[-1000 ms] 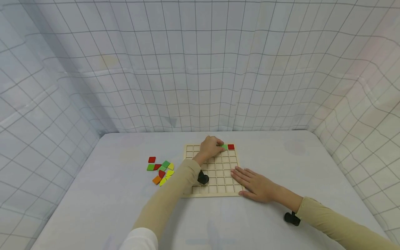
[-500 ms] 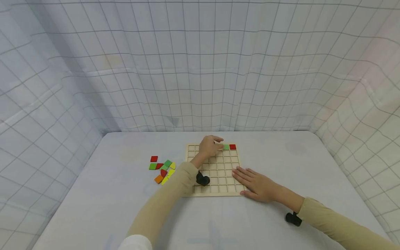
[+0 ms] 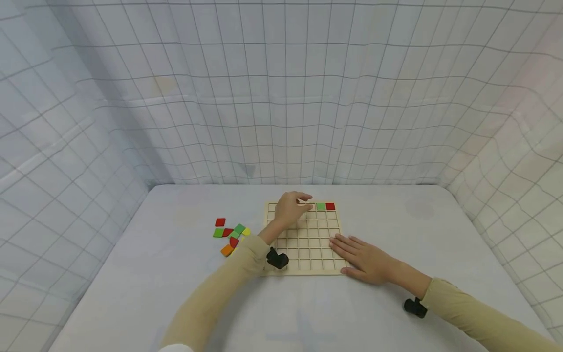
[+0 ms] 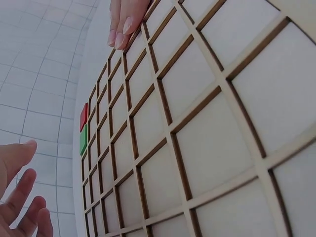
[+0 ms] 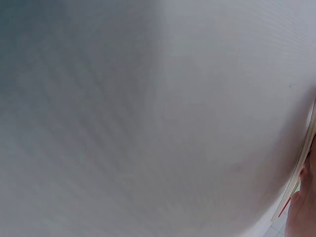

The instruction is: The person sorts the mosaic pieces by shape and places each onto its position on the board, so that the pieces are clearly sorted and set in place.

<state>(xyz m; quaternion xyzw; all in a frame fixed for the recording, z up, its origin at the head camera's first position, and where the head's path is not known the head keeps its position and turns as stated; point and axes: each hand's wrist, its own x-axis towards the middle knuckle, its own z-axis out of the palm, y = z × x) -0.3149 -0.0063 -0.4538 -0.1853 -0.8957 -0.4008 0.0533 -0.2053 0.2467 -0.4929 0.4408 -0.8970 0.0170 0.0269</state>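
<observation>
A pale wooden grid board (image 3: 308, 266) lies on the white table. A green tile (image 3: 321, 207) and a red tile (image 3: 330, 207) sit side by side in its far row; the left wrist view shows the green tile (image 4: 83, 139) and red tile (image 4: 83, 116) too. My left hand (image 3: 291, 209) hovers over the board's far left part, fingers relaxed and holding nothing, just left of the green tile. My right hand (image 3: 361, 256) rests flat on the board's near right corner, fingers straight. The right wrist view shows mostly blurred table.
A loose heap of coloured tiles (image 3: 231, 234), red, green, yellow and orange, lies on the table left of the board. Gridded white cloth walls (image 3: 281, 98) close in the table at the back and both sides.
My left hand has let go of the green tile in the far row and drawn back to the left, so the tile now shows fully. The right hand has stayed put.
</observation>
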